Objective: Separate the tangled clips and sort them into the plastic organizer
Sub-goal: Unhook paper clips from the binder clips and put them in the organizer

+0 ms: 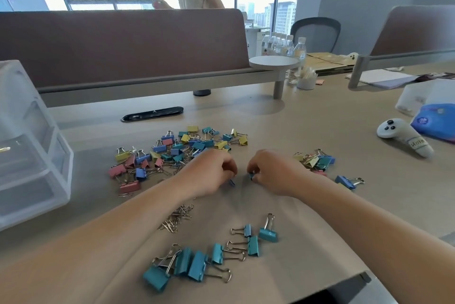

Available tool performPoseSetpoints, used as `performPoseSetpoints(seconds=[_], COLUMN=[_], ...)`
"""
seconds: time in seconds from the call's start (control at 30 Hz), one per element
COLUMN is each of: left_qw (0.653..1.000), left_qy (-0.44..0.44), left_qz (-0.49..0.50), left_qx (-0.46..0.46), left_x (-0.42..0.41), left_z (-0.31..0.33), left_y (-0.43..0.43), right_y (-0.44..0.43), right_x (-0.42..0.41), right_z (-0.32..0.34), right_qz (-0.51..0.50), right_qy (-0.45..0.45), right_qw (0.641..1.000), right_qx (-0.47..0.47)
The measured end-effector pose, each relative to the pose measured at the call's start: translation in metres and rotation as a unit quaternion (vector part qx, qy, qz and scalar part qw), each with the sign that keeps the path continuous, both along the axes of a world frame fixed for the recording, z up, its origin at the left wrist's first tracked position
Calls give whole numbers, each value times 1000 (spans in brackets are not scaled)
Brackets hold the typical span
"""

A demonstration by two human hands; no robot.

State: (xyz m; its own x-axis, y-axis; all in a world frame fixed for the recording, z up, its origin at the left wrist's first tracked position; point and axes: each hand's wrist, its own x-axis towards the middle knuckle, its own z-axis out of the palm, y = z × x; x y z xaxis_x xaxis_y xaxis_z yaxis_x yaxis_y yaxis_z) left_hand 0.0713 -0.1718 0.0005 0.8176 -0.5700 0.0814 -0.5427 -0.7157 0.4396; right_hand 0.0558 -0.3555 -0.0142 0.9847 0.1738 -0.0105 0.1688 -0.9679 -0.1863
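Left hand [209,173] is pinching a clip [232,182], right hand [273,173] pinching a second clip [251,176]; I'm seeing them apart, middle of desk [307,126].

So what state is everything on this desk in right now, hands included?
Left hand, pinching a blue clip.
Right hand, pinching a second blue clip.
Mixed pile, tangled, unsorted.
Teal clips, grouped near the desk edge.
Paper clips, heaped loosely.
Plastic organizer, drawers look shut.

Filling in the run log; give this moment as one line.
step: separating clips | left hand: pinches blue clip | right hand: pinches second blue clip | teal clips: grouped nearest | plastic organizer: far left
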Motion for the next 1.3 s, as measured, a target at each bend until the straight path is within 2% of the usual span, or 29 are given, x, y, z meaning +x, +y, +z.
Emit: performPoseSetpoints(seconds=[0.2,0.33,0.63,0.8,0.97,1.17,1.3], left_qw=[1000,1000,998,994,987,987,989], left_qy=[1,3,-16,-24,-52,-46,-39], left_qz=[1,15,56,111,152,152,140], left_qx=[-1,-6,-6,-3,13,15,12], left_x=[-5,-6,-2,13,34,47,50], left_z=[2,5,17,16,13,13,11], left_y=[-8,-8,24,51,75,96,103], right_y=[-30,-38,-8,28,54,78,93], right_x=[-16,-28,-8,10,32,57,70], right_z=[7,15,16,13,13,14,11], right_qz=[-17,-48,-12,9,36,64,103], right_qy=[-44,-31,-74,-52,-61,-69,-91], right_qw=[989,982,995,999,997,995,990], right_qx=[-143,-179,-68,-6,6,23,-24])
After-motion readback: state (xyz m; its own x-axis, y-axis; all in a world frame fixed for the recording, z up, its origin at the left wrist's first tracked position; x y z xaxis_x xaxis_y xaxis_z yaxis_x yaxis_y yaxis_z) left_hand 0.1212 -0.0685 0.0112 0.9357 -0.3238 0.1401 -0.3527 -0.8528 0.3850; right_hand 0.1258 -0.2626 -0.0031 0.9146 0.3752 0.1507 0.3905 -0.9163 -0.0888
